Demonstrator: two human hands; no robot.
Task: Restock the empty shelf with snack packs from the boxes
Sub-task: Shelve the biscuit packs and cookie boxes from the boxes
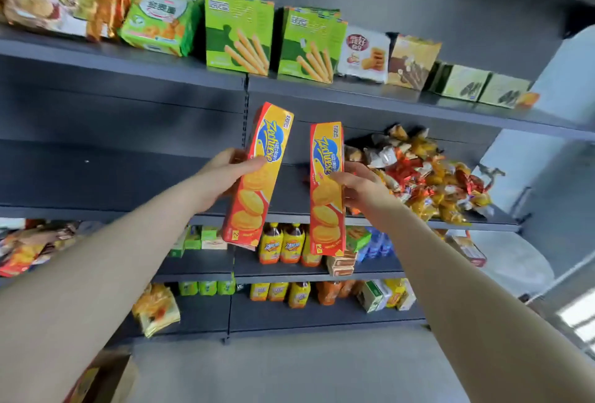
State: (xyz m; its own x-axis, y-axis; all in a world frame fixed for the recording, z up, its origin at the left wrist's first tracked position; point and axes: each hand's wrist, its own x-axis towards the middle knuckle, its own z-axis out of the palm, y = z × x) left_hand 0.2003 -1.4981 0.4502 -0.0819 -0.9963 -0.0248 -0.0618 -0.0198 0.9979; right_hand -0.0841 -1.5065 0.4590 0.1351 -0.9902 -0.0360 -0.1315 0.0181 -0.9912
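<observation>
I hold two tall red and yellow cheese biscuit boxes upright in front of the shelves. My left hand [222,177] grips the left biscuit box [257,196] around its middle; this box leans a little to the right. My right hand [360,190] grips the right biscuit box [326,209] at its right edge, thumb across the front. Both boxes hang in front of the dark grey middle shelf [128,177], whose left part is bare. A cardboard box [106,377] shows at the bottom left by the floor.
A heap of wrapped candies [428,177] fills the right end of the middle shelf. The top shelf [386,99] carries green biscuit stick boxes [238,32] and other snack packs. Lower shelves hold drink bottles [283,241], small cartons and bags. A pale wall [560,151] stands right.
</observation>
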